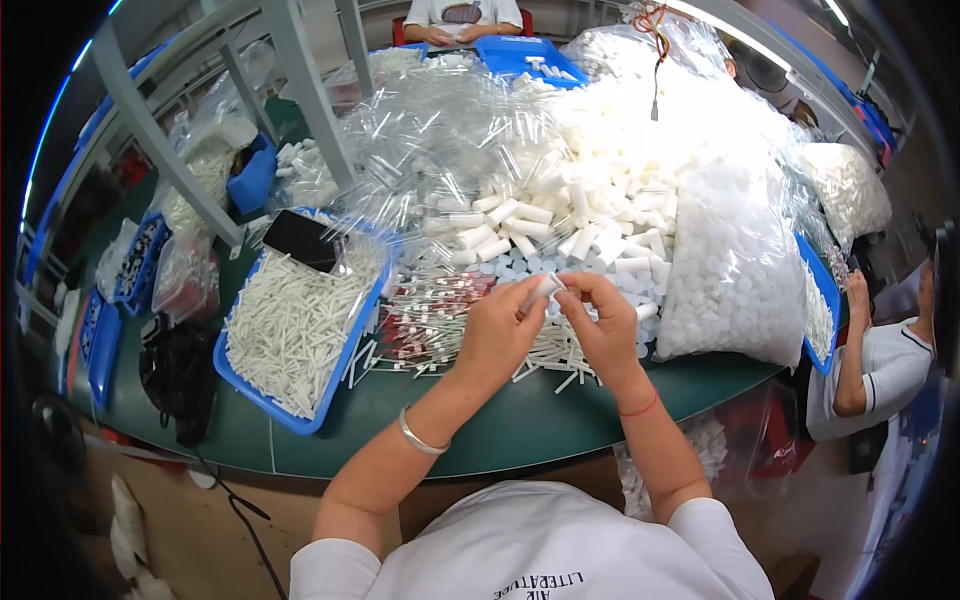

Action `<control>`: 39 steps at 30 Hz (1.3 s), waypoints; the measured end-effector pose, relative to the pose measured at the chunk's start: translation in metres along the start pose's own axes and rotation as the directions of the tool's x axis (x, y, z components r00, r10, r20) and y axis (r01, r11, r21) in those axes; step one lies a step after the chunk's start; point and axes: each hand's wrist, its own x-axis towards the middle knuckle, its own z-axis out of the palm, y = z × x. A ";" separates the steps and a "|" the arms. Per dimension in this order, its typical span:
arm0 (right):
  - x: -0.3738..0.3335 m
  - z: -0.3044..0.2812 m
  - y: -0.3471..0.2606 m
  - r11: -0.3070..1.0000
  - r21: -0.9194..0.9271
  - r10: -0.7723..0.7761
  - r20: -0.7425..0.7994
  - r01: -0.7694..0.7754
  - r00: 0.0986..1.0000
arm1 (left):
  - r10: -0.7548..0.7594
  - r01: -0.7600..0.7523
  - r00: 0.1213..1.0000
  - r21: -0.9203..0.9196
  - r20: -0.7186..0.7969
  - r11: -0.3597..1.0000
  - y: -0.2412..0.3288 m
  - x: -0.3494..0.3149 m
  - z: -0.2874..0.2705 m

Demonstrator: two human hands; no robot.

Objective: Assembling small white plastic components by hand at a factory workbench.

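In front of me, my left hand [503, 322] grips a short white plastic tube [541, 292] between thumb and fingers. My right hand [602, 328] is closed in a pinch at the tube's upper right end; whatever its fingertips hold is too small to make out. Under and beside my hands lies a heap of thin sticks with white ends and red parts [425, 315]. Round translucent caps [510, 266] are scattered just beyond my fingers. More thick white tubes [520, 215] are piled behind them.
To the left stands a blue tray [222, 362] of thin white sticks with a black phone [300, 240] on it. A large clear bag of white caps [735, 270] sits at right. Clear tubes [430, 140] lie farther back. Grey posts [312, 95] rise at left. Other people sit across and at right.
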 end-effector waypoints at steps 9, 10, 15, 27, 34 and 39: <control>-0.013 -0.009 -0.028 0.968 -0.133 -0.183 0.194 0.211 0.964 | -0.404 0.534 0.844 -0.487 0.353 0.691 0.001 -0.030 -0.026; -0.013 -0.012 -0.027 0.972 -0.102 -0.177 0.267 0.210 0.947 | -0.407 0.523 0.846 -0.385 0.344 0.761 -0.001 -0.031 -0.029; -0.011 -0.017 -0.027 0.931 -0.227 -0.210 0.310 0.287 0.927 | -0.396 0.506 0.843 -0.287 0.364 0.813 0.009 -0.031 -0.042; 0.004 -0.007 -0.039 0.853 -0.281 -0.248 0.524 0.440 0.815 | -0.417 0.571 0.792 -0.296 0.447 0.766 -0.002 -0.022 -0.057; 0.007 0.009 -0.022 0.871 -0.184 -0.289 0.556 0.455 0.779 | -0.500 0.590 0.778 -0.168 0.381 0.790 0.001 -0.006 -0.067; 0.008 0.011 -0.021 0.913 -0.257 -0.190 0.417 0.316 0.889 | 0.168 0.135 0.910 0.653 -0.380 0.745 -0.067 0.032 -0.121</control>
